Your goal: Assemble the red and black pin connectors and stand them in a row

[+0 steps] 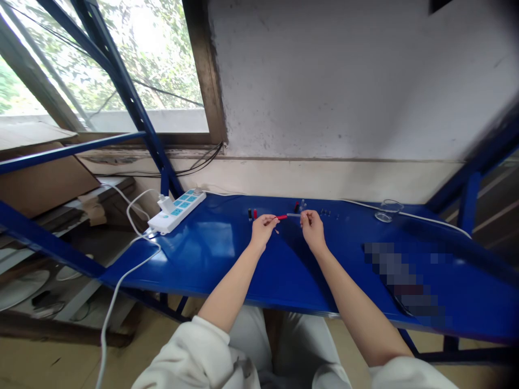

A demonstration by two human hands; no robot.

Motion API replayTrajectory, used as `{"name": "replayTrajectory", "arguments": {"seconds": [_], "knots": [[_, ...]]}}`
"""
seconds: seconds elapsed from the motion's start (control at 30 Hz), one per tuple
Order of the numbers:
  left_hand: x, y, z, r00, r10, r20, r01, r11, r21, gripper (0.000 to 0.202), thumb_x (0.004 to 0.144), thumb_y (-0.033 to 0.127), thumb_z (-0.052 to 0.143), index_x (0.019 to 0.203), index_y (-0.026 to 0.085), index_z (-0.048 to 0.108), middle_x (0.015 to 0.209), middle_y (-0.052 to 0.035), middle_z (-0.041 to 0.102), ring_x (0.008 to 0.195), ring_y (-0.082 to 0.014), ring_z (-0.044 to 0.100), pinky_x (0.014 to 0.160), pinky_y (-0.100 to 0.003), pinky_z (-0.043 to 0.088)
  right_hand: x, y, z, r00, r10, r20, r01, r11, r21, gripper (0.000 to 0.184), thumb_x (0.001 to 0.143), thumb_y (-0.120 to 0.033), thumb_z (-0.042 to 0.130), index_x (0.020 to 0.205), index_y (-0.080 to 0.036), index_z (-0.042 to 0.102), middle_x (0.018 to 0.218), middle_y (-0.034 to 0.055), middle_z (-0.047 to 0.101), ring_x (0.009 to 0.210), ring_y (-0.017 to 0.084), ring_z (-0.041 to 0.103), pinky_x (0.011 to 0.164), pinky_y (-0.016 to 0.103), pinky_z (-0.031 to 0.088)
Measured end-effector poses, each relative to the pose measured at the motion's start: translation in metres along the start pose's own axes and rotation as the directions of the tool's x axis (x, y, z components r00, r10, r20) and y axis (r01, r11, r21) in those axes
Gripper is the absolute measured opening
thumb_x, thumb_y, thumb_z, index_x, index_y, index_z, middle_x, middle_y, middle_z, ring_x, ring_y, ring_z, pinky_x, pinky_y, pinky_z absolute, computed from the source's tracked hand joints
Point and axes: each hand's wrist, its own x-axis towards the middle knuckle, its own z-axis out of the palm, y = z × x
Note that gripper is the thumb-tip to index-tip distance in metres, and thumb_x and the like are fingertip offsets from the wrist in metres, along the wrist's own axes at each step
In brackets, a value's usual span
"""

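Above the blue table my left hand (264, 229) pinches a slim red pen-like piece (281, 217). My right hand (313, 229) is closed on a thin clear tube (293, 215), which lies in line with the red piece. The two look end to end; whether they are joined I cannot tell. Just beyond my left hand stand a small black piece (250, 214) and a small red piece (255, 214). Behind my right hand are small dark red and black pieces (297, 206) and a few clear ones (302, 204), partly hidden by the hand.
A white power strip (177, 212) with a plugged-in adapter lies at the table's left, its cable hanging over the edge. Tiny pieces (325, 212) and a clear round container (383, 217) sit to the right. A blurred-out dark item (405, 281) rests near the front right.
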Motion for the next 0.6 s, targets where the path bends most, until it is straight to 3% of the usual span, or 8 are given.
{"name": "replayTrajectory", "arguments": {"seconds": [0.17, 0.6], "knots": [[-0.002, 0.006, -0.001, 1.0, -0.024, -0.002, 0.024, 1.0, 0.007, 0.01, 0.07, 0.016, 0.061, 0.079, 0.012, 0.061, 0.075, -0.0086, 0.067, 0.063, -0.0125, 0.058, 0.048, -0.02, 0.042, 0.0, -0.001, -0.001, 0.999, 0.036, 0.028, -0.038, 0.996, 0.075, 0.022, 0.081, -0.041, 0.042, 0.08, -0.019, 0.047, 0.062, -0.0024, 0.048, 0.052, 0.009, 0.044, 0.051, 0.022, 0.037], [0.009, -0.011, -0.004, 0.992, -0.018, 0.128, 0.031, 0.995, -0.095, 0.025, 0.068, 0.029, 0.064, 0.085, 0.012, 0.061, 0.08, -0.0094, 0.067, 0.058, -0.0091, 0.054, 0.046, -0.019, 0.035, 0.0, -0.01, -0.004, 0.994, 0.022, 0.11, -0.043, 0.981, 0.187, 0.02, 0.079, -0.039, 0.047, 0.078, -0.019, 0.048, 0.059, -0.0036, 0.046, 0.051, 0.009, 0.043, 0.052, 0.023, 0.037]]}}
